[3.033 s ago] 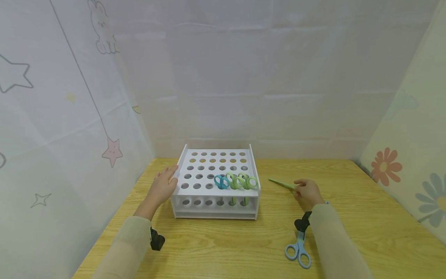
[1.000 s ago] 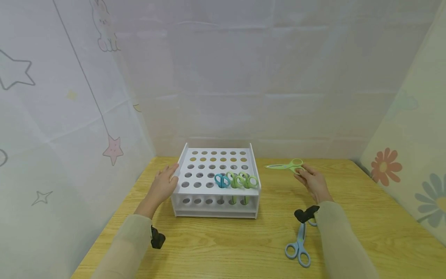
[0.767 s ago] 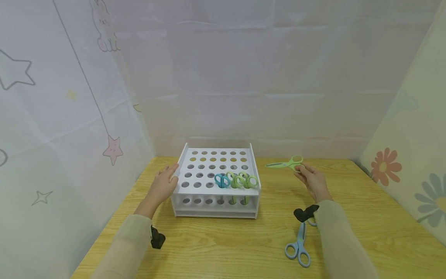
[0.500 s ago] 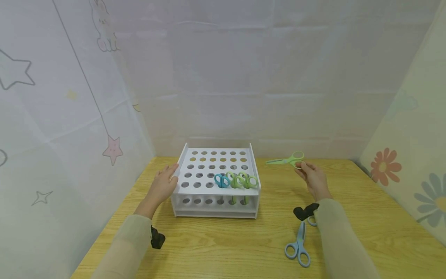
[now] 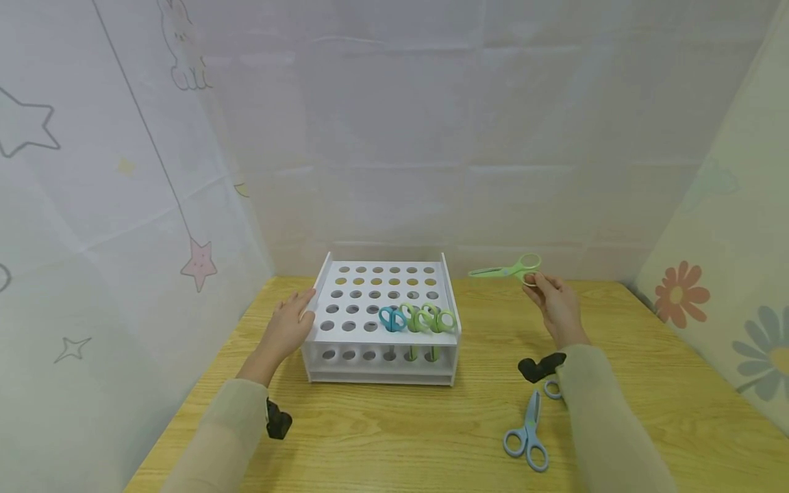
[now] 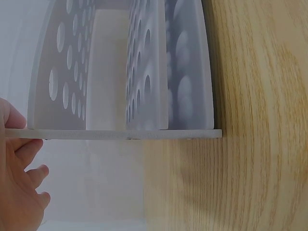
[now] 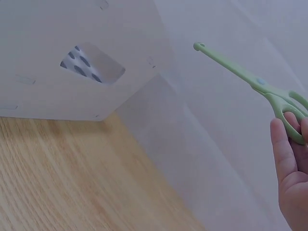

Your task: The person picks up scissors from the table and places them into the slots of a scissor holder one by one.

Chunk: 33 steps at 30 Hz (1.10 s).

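In the head view my right hand (image 5: pixel 557 308) holds light green scissors (image 5: pixel 508 271) by one handle loop, raised to the right of the white rack (image 5: pixel 345 338). Their blades point left, toward the rack's side. My left hand (image 5: pixel 286 327) grips the rack's left side panel, with the thumb (image 6: pixel 13 116) on the inner face and the fingers outside. Teal scissors (image 5: pixel 392 327) and two pairs of green scissors (image 5: pixel 437 327) stand handles up in the front row of holes.
Blue-grey scissors (image 5: pixel 531 421) lie on the wooden table (image 5: pixel 394 438) at front right. A second blue-grey handle (image 5: pixel 546 392) shows from under my right sleeve (image 5: pixel 600 411). Printed cloth hangs behind and at both sides.
My right hand took the green scissors off the table and has kept raising them, turning the handle loops into view. The left hand and the rack have stayed in place.
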Motion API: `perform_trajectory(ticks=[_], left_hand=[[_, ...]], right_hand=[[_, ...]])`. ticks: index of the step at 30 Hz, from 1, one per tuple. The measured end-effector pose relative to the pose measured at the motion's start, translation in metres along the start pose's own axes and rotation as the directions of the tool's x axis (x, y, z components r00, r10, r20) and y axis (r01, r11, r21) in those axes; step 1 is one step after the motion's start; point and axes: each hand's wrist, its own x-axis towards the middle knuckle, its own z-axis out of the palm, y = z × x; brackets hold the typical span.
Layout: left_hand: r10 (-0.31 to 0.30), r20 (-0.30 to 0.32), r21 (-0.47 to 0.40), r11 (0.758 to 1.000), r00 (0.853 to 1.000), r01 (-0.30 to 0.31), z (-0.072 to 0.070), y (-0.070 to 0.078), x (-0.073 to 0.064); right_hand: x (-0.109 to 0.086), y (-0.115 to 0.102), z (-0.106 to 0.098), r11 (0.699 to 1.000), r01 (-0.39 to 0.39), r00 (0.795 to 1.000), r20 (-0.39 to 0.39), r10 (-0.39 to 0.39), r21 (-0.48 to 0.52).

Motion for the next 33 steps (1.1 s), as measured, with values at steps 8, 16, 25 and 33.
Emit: perform_trajectory(ticks=[8,16,25,33], left_hand=[[-0.011,0.005,-0.004,1.0,1.0,0.011,0.0,0.001,0.0],[-0.002,0.001,0.006,1.0,1.0,0.002,0.0,-0.001,0.0],[0.002,-0.005,0.001,1.0,1.0,-0.002,-0.001,0.001,0.0],[0.002,-0.007,0.004,1.0,1.0,-0.002,0.0,0.001,0.0]], right_hand=[[0.002,-0.009,0.015,0.998,0.049,0.998,0.035,-0.05,0.032],[0.002,-0.018,0.032,0.997,0.069,0.997,0.043,-0.07,0.033],[0.003,-0.027,0.052,0.994,0.066,0.998,0.015,-0.065,-0.085],[0.002,-0.032,0.067,0.993,0.063,0.998,0.036,-0.059,-0.097]])
